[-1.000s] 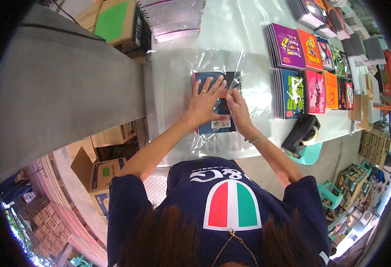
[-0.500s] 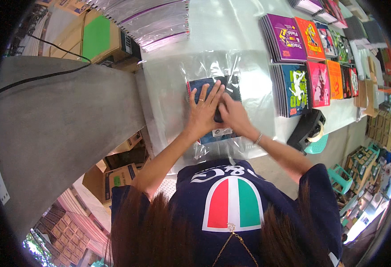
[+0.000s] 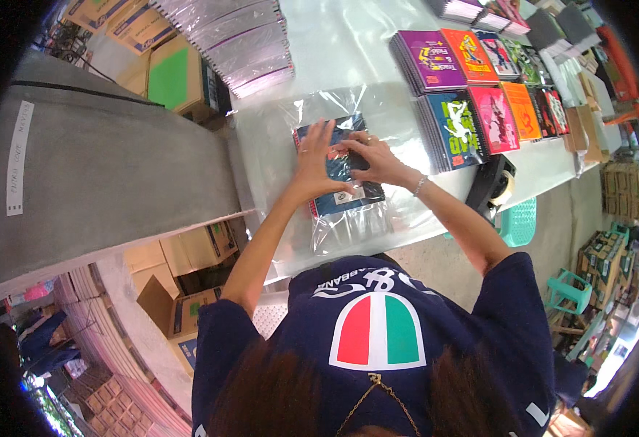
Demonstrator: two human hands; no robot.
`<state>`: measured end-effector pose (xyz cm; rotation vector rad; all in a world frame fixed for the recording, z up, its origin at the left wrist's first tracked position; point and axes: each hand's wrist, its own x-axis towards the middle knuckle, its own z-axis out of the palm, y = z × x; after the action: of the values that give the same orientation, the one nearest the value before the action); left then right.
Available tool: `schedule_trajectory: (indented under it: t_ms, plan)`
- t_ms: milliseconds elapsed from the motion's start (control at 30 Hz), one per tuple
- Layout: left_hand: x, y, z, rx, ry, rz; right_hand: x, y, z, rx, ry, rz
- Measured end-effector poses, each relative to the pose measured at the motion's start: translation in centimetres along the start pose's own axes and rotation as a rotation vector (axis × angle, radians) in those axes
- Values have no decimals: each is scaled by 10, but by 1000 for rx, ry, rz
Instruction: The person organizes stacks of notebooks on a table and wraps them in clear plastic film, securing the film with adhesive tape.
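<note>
A dark blue spiral notebook [image 3: 345,205] lies in a clear plastic bag on the table in front of me, its cover partly hidden under my hands. My left hand [image 3: 314,166] rests across the left side of it, fingers stretched out upward and thumb pointing right. From the right comes my right hand [image 3: 379,159], bent over the notebook's middle, with thumb and fingers apart and the fingertips on the wrapped cover. Loose, shiny film of the plastic bag [image 3: 334,237] spreads past the notebook's near edge. Neither hand grips anything.
Stacks of colourful notebooks [image 3: 495,116] stand at the right, beside a black tape dispenser [image 3: 488,183]. Wrapped notebooks [image 3: 243,44] lie in a row at the far left. A grey concrete ledge [image 3: 116,167] borders the table's left side. Cardboard boxes [image 3: 188,309] sit below it.
My view has shifted, so the table appears lower-left. My right hand, bunched against the left before, has spread its fingers over the notebook. My left hand lies nearer the notebook's left edge.
</note>
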<state>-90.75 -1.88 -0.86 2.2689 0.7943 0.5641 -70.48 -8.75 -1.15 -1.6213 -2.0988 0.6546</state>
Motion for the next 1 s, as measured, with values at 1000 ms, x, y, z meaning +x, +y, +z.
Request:
schedule_trajectory:
  t_ms: [1000]
  plan:
    - [-20,-8,1,66,53,-361,-304,41,-39,585,1203,1118]
